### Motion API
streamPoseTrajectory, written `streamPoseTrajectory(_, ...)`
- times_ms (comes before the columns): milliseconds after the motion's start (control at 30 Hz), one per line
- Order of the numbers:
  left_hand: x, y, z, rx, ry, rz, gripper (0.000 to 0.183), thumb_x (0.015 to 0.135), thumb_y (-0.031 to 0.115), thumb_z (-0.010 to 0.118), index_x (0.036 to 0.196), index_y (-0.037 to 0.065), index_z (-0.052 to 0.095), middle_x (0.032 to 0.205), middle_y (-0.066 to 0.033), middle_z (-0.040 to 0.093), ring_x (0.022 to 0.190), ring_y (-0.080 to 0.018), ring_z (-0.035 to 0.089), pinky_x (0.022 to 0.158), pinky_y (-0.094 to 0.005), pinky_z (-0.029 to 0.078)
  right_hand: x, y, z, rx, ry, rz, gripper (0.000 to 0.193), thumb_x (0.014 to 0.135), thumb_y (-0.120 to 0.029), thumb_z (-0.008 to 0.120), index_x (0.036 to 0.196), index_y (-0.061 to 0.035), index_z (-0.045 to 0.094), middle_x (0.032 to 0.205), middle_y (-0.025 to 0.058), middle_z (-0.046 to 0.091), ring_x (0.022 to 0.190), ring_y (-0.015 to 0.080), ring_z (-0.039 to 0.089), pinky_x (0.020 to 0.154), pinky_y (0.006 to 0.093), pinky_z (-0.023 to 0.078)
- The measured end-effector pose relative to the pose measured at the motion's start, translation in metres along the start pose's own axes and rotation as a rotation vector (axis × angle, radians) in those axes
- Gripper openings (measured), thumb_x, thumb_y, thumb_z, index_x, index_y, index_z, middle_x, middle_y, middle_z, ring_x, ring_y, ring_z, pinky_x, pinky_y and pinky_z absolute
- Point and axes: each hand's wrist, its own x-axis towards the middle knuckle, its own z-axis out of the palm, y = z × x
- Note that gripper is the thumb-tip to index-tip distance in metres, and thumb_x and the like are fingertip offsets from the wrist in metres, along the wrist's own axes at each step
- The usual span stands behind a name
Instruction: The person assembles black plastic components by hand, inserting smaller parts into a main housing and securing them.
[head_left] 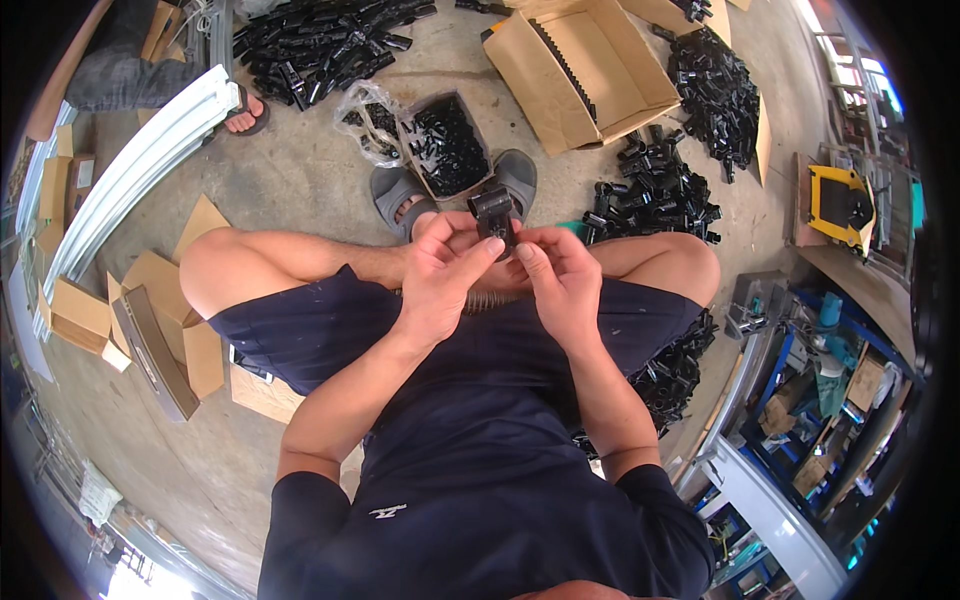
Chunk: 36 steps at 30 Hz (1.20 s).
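In front of my lap I hold a black tubular fitting (491,210) with a short cross tube at its top end. My left hand (437,280) grips it from the left, with the thumb pressed along its face. Close beside its lower end is my right hand (565,285), thumb and fingers brought together; whatever they pinch is too small or hidden to name. Just beyond, between my grey sandals (517,172), stands an open carton (484,150) full of small black parts. A clear plastic bag (365,125) with more small parts touches its left side.
Black fittings lie in piles at the far left (310,50), far right (715,90) and by my right knee (650,190). A large open cardboard box (630,65) stands ahead. White curved strips (140,160) and another person's foot (245,118) are at left; a cluttered shelf (830,400) is at right.
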Motion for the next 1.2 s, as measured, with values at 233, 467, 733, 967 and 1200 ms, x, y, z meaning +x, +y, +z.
streamPoseTrajectory(233,-0.007,-0.004,-0.001,0.335,0.075,0.101,0.028,0.092,-0.005,0.069,0.116,-0.005,0.054,0.113,-0.0149,0.07,0.103,-0.0157,0.068,0.088,-0.0273,0.057,0.013,-0.027,0.003,-0.595,0.028,-0.593,0.022,0.083,0.001,0.074,0.104,-0.0012,0.067,0.097,0.0123,0.07,0.082,0.0258,0.069,0.069,0.033,0.055)
streamPoseTrajectory(467,-0.01,-0.008,0.002,0.409,0.058,0.209,0.026,0.092,-0.007,0.068,0.113,-0.004,0.053,0.111,-0.0102,0.067,0.096,-0.0118,0.066,0.08,-0.025,0.058,0.012,-0.03,0.001,-0.81,0.004,-0.608,0.015,0.084,-0.006,0.075,0.095,-0.0033,0.064,0.085,0.0096,0.066,0.069,0.0287,0.065,0.059,0.0365,0.052)
streamPoseTrajectory(733,-0.011,-0.013,-0.003,0.704,-0.009,0.464,0.029,0.09,-0.006,0.071,0.112,-0.007,0.054,0.124,-0.0208,0.068,0.106,-0.0179,0.068,0.085,-0.0293,0.06,0.01,-0.023,-0.005,-0.915,-0.016,-0.517,0.016,0.088,-0.015,0.074,0.088,-0.0043,0.062,0.079,0.01,0.064,0.065,0.0304,0.065,0.055,0.0385,0.05)
streamPoseTrajectory(967,-0.006,-0.017,-0.011,0.863,0.046,0.584,0.03,0.084,-0.002,0.079,0.106,-0.005,0.058,0.115,-0.0213,0.073,0.1,-0.0216,0.073,0.084,-0.03,0.059,0.009,-0.034,0.0,-0.654,0.007,-0.476,0.012,0.091,-0.013,0.071,0.087,-0.0049,0.062,0.075,0.0105,0.063,0.063,0.0297,0.064,0.053,0.038,0.049)
streamPoseTrajectory(1200,-0.006,-0.016,-0.01,0.901,0.058,0.655,0.031,0.082,-0.002,0.08,0.107,-0.004,0.06,0.112,-0.0194,0.074,0.097,-0.0219,0.074,0.081,-0.0301,0.059,0.008,-0.033,-0.004,-0.707,-0.041,-0.451,0.012,0.09,-0.009,0.071,0.097,-0.0024,0.064,0.076,0.0106,0.064,0.061,0.0235,0.063,0.054,0.0346,0.05)
